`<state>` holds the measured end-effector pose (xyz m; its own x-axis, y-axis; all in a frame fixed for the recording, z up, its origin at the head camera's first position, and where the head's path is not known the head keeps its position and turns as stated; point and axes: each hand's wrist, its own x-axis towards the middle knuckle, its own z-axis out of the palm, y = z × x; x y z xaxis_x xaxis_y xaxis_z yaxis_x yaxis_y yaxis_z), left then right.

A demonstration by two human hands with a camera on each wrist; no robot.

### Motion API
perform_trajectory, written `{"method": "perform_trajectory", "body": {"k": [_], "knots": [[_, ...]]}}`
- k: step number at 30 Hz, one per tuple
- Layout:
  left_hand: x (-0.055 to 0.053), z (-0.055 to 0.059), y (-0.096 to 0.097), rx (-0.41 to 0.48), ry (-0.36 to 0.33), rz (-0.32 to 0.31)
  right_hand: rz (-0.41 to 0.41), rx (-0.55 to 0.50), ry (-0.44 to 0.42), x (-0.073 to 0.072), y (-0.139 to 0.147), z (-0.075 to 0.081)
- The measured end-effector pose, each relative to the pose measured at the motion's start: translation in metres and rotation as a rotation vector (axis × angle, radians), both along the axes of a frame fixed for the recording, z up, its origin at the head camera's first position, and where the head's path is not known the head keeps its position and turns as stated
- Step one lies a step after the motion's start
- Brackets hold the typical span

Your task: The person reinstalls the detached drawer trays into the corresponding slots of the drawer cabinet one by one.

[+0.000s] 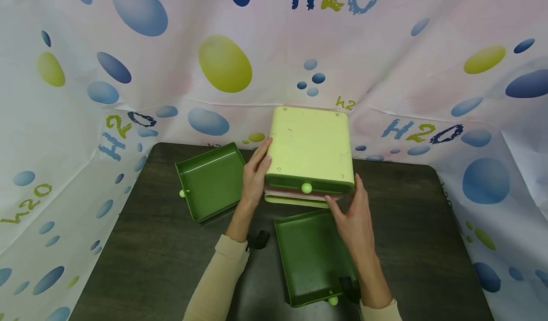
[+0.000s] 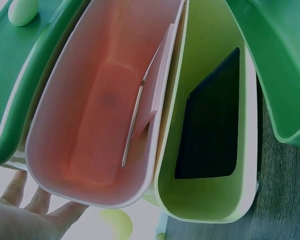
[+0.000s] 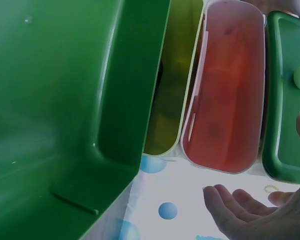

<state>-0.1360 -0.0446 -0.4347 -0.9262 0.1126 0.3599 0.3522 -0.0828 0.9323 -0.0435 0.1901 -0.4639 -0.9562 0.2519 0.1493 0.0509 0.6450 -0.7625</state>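
Observation:
A small drawer unit stands at the back of the table, three tiers high. A green drawer with a round light-green knob closes its top yellow-green tier. Below, the pink tier and the bottom yellow-green tier have no drawers in them. My left hand rests along the unit's left side, fingers extended. My right hand is at the front right corner, fingers spread and slightly bent, thumb near the drawer front. In the right wrist view the right hand shows a gap between its fingertips and the pink tier.
One green drawer lies on the dark table left of the unit. Another green drawer lies in front, partly under my right forearm. A patterned white sheet hangs close behind and at both sides.

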Motion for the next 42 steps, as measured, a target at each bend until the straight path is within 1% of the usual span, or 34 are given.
{"method": "perform_trajectory", "body": {"k": [6, 9, 13, 16, 24, 30, 36, 42], "knots": [[0.001, -0.001, -0.001, -0.007, -0.013, -0.010, 0.010, -0.026, -0.065, 0.008, 0.002, -0.003], [-0.004, -0.013, 0.000, 0.004, -0.015, -0.018, 0.003, -0.038, -0.093, 0.013, 0.005, -0.005], [-0.013, -0.031, 0.001, 0.018, -0.003, -0.009, 0.011, -0.047, -0.112, 0.016, 0.007, -0.005], [-0.014, -0.035, 0.001, 0.022, 0.007, 0.001, 0.019, -0.051, -0.114, 0.016, 0.008, -0.004], [-0.014, -0.035, 0.002, 0.032, 0.030, 0.009, 0.028, -0.050, -0.129, 0.019, 0.008, -0.001], [-0.015, -0.035, 0.002, 0.022, 0.023, 0.020, 0.021, -0.033, -0.148, 0.023, 0.010, 0.002], [-0.015, -0.035, 0.002, 0.033, 0.016, 0.010, 0.031, -0.037, -0.169, 0.026, 0.013, 0.002], [-0.015, -0.034, 0.000, 0.040, 0.021, -0.014, 0.030, -0.035, -0.190, 0.029, 0.014, 0.000]]}}
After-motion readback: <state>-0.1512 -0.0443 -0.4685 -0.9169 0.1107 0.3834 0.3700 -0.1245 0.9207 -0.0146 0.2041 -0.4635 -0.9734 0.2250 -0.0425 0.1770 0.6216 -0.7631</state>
